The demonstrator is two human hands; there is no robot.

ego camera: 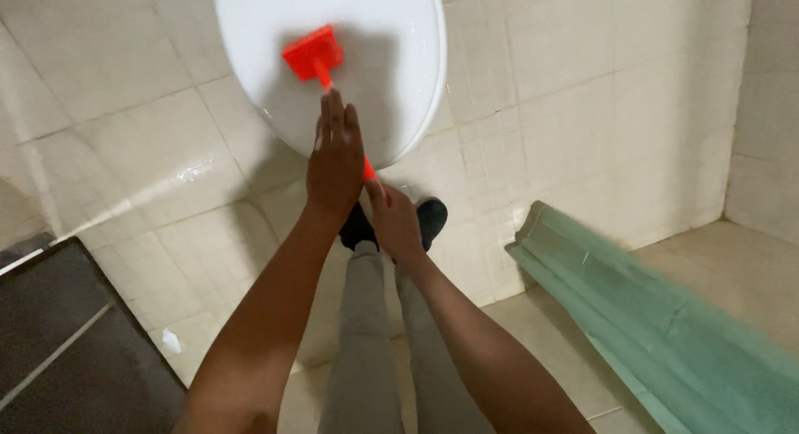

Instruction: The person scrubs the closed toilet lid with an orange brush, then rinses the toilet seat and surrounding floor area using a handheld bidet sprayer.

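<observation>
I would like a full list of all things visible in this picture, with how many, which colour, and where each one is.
toilet lid: one, white, shut, top centre
brush: one, orange-red, head resting on the toilet lid, handle running down to the hands
floor tiles: many, cream, wet in places, all around
green moulded piece: one, pale green, lying on the floor at lower right
dark panel: one, dark grey, lower left
shoes: two, black, below the toilet
trousers: one pair, grey, bottom centre
left hand: one, over the brush handle
right hand: one, gripping the handle's lower end
</observation>
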